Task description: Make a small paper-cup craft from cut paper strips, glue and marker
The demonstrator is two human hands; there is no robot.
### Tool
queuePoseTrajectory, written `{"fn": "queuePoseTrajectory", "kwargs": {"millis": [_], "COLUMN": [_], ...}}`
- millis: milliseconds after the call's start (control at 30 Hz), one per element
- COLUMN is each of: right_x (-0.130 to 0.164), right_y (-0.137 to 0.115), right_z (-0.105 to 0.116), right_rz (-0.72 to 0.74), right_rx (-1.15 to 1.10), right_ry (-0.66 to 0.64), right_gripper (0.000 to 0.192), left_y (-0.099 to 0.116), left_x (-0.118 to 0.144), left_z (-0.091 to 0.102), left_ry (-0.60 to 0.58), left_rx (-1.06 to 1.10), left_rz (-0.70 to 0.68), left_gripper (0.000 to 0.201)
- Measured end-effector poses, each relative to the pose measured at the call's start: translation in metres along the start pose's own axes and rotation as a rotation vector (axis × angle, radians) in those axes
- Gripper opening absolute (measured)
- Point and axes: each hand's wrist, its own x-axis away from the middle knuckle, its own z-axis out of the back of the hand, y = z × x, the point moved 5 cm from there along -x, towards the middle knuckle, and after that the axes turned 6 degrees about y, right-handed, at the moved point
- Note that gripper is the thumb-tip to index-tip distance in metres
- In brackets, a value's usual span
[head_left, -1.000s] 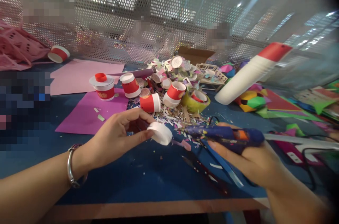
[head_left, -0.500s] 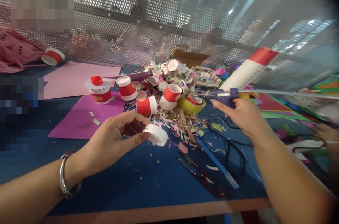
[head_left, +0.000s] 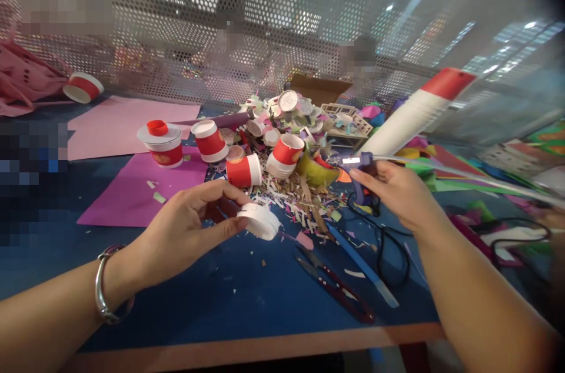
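Observation:
Between thumb and fingers, my left hand [head_left: 194,229] pinches a white cut-off cup piece [head_left: 259,221], a short ring held above the blue table. My right hand [head_left: 397,190] is closed around a blue hot glue gun [head_left: 355,164], its nozzle pointing left over a yellow-green tape roll [head_left: 318,173] with something red inside. A long glue stick [head_left: 441,167] runs out of the gun's back to the right. Just beyond my left hand are red-and-white paper cups: one lying down [head_left: 243,171], one upright [head_left: 209,141], and one with a white disc and red cap [head_left: 159,143].
Scissors [head_left: 333,285] and a blue pen-like tool [head_left: 364,266] lie near the table's front edge. Paper scraps [head_left: 295,111] are heaped at the back. A leaning stack of cups [head_left: 415,111] stands right of them. Purple paper [head_left: 128,190] lies left; a black cord [head_left: 392,249] loops at right.
My right hand has drawn the glue gun slightly left and tilted it, so its handle shows now. My left hand keeps its pinch on the cup piece. The view has shifted slightly.

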Motion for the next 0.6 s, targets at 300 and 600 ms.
{"fn": "queuePoseTrajectory", "kwargs": {"millis": [300,600], "right_x": [0.095,0.105], "right_y": [-0.024,-0.067], "right_z": [0.003,-0.048], "right_rz": [0.145,0.364], "right_rx": [0.173,0.261], "right_ry": [0.047,-0.435], "right_gripper": [0.027,0.021], "left_y": [0.001,0.007], "left_x": [0.001,-0.001], "left_z": [-0.001,0.0], "left_ry": [0.002,0.025], "left_rx": [-0.032,-0.125], "left_rz": [0.018,-0.03], "left_gripper": [0.021,0.02]}}
